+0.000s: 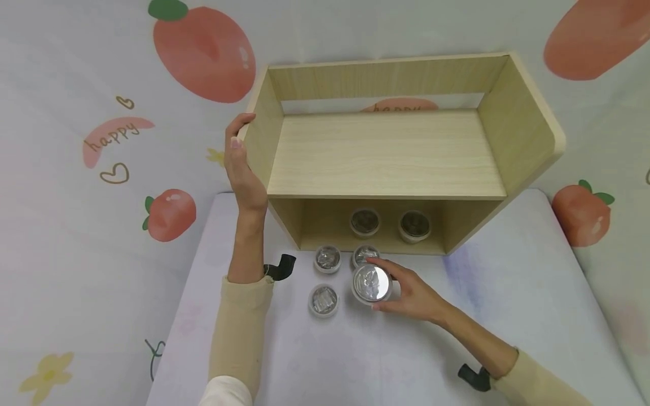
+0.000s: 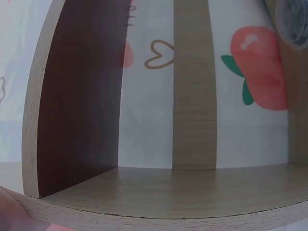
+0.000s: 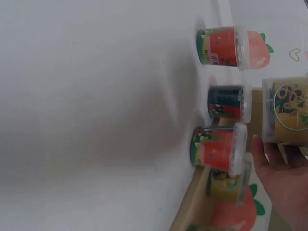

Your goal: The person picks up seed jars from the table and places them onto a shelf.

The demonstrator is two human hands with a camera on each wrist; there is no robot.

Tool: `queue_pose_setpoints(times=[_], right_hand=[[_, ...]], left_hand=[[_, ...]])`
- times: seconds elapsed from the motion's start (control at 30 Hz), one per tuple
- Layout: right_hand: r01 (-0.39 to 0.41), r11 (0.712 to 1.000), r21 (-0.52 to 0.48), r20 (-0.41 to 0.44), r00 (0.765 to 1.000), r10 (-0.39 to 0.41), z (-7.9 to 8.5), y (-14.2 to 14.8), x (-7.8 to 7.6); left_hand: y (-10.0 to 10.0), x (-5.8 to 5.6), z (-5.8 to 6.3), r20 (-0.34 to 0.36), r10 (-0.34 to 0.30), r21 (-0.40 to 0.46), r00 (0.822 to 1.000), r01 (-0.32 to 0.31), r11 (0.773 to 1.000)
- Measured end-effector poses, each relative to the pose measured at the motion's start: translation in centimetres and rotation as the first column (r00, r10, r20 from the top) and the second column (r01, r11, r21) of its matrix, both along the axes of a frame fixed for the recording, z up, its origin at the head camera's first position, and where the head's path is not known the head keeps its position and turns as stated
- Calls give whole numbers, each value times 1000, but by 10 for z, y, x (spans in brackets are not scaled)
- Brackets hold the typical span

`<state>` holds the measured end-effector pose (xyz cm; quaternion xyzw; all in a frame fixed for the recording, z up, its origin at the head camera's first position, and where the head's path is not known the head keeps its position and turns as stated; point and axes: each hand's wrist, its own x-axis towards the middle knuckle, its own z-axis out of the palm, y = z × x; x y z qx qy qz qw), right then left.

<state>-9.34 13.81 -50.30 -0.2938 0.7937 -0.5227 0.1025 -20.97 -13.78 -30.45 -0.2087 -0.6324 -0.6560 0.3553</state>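
My left hand (image 1: pixel 247 183) grips the front edge of the left side panel of a pale wooden two-tier shelf (image 1: pixel 376 152). In the left wrist view only a blurred bit of that hand shows at the lower left. Between thumb and fingers my right hand (image 1: pixel 418 294) holds a round lidded tub (image 1: pixel 372 283) above the table, its yellow side with a sunflower label showing in the right wrist view. Three similar tubs stand in front of the shelf: one (image 1: pixel 327 259), another (image 1: pixel 323 300) and a third (image 1: pixel 365 255), partly covered by the held tub.
Two tubs, one left (image 1: pixel 365 222) and one right (image 1: pixel 414 225), stand in the shelf's lower compartment. A whitish cloth covers the table (image 1: pixel 396 361). Behind the shelf hangs a fruit-printed curtain (image 1: pixel 101 225). Black curved pieces (image 1: pixel 281 268) stick out at both wrists.
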Motion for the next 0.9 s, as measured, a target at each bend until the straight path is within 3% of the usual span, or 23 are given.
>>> queue_pose_setpoints(times=[0.4,0.67,0.9], right_hand=[[-2,999,-32,31,1000,3,7,-12,-17],[20,999,-35,54,998,-18,42,-26,-24],[36,999,-20,39,999,-35,12,-31,-43]], left_hand=[[1,-1,1,9,-10,14,1000,10,1000],[-1,-1,0,2,0,6,1000,0,1000],[-1,-2,0,16,-15,17,1000,15,1000]])
